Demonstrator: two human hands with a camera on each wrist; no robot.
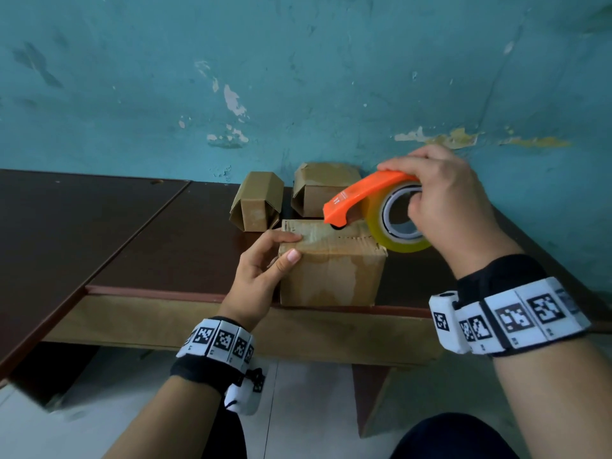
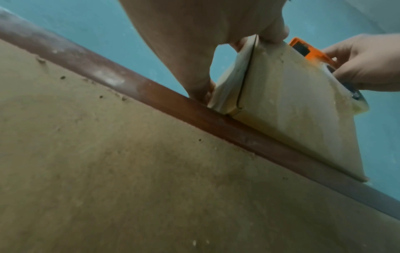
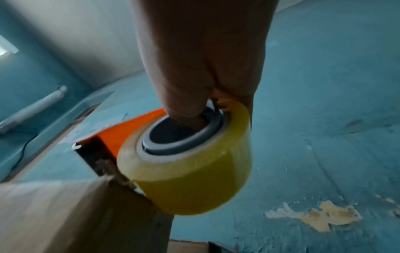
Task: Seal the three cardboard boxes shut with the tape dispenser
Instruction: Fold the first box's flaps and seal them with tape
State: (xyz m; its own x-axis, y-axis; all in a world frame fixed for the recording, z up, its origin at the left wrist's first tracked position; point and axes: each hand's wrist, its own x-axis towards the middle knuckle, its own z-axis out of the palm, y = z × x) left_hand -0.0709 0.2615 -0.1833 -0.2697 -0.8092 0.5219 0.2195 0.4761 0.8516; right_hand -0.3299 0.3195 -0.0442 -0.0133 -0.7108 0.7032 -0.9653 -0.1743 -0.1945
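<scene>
A small cardboard box (image 1: 331,273) stands at the front edge of the dark brown table (image 1: 165,246). My left hand (image 1: 265,263) grips its top left corner, thumb on the front face and fingers on the lid. My right hand (image 1: 443,200) holds the orange tape dispenser (image 1: 361,197) with its yellowish roll (image 1: 397,223), fingers through the core. The dispenser's nose touches the back of the box's lid. Two more cardboard boxes (image 1: 256,202) (image 1: 323,187) lie behind, near the wall. The left wrist view shows the box (image 2: 281,106) from below; the right wrist view shows the roll (image 3: 190,164) at the box's corner (image 3: 86,214).
A peeling teal wall (image 1: 298,77) rises directly behind the table. The table's left part (image 1: 66,220) stretches away bare. Below the front edge are a wooden apron (image 1: 165,323), a table leg (image 1: 371,395) and pale floor tiles.
</scene>
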